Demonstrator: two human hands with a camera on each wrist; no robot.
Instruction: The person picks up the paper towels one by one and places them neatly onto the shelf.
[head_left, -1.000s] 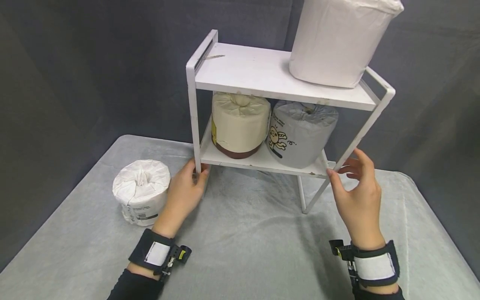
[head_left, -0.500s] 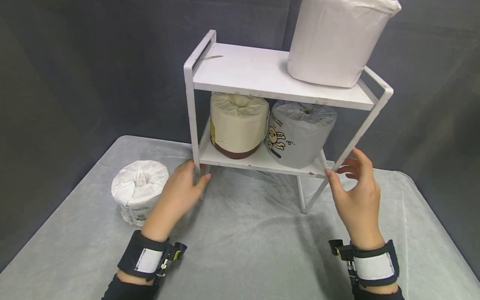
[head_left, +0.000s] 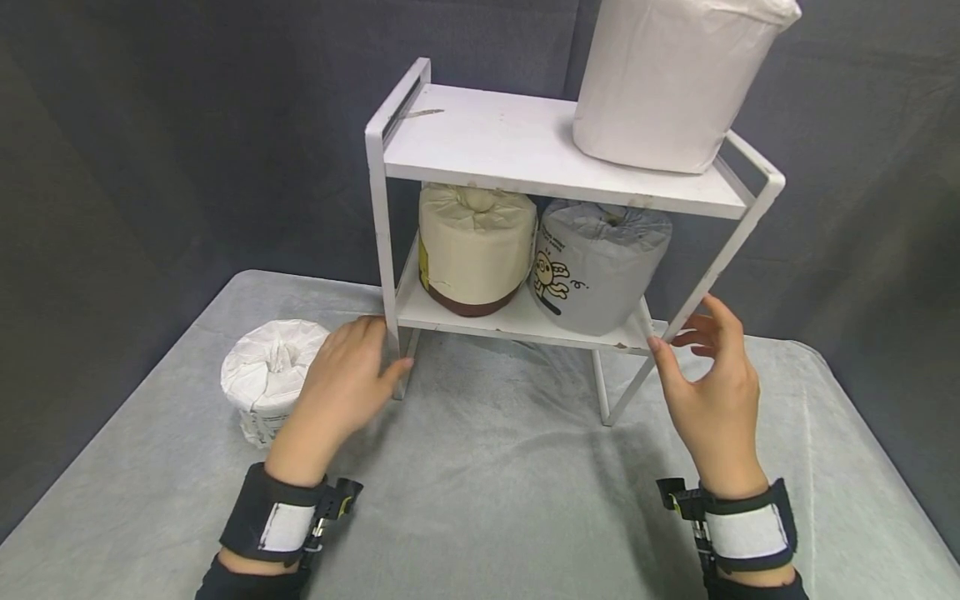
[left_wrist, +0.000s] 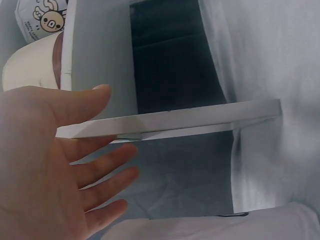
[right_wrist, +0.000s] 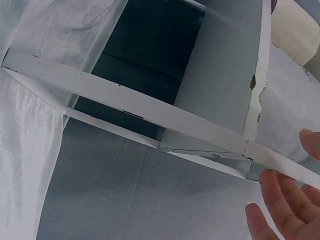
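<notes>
A white two-tier shelf rack [head_left: 510,137] stands on the table. On its right side post, my right hand [head_left: 712,392] holds on with the thumb in front and the fingers behind. In the right wrist view those fingertips [right_wrist: 272,182] are right at the post's edge. My left hand [head_left: 341,375] is beside the left post, fingers extended and holding nothing. The left wrist view shows its spread fingers [left_wrist: 112,160] close by the white post [left_wrist: 175,120]. Beyond it, partly hidden by that hand, a white paper-wrapped toilet roll [head_left: 262,367] stands upright on the table.
On the lower shelf sit a cream wrapped roll [head_left: 476,250] with a brown base and a grey-white wrapped roll [head_left: 600,271] with a cartoon print. A larger white wrapped pack [head_left: 675,83] stands at the upper shelf's right end. A dark curtain [head_left: 187,133] hangs behind the table.
My left hand has let go of the rack's left post and moved left, toward the toilet roll on the table. My right hand has stayed at the right post.
</notes>
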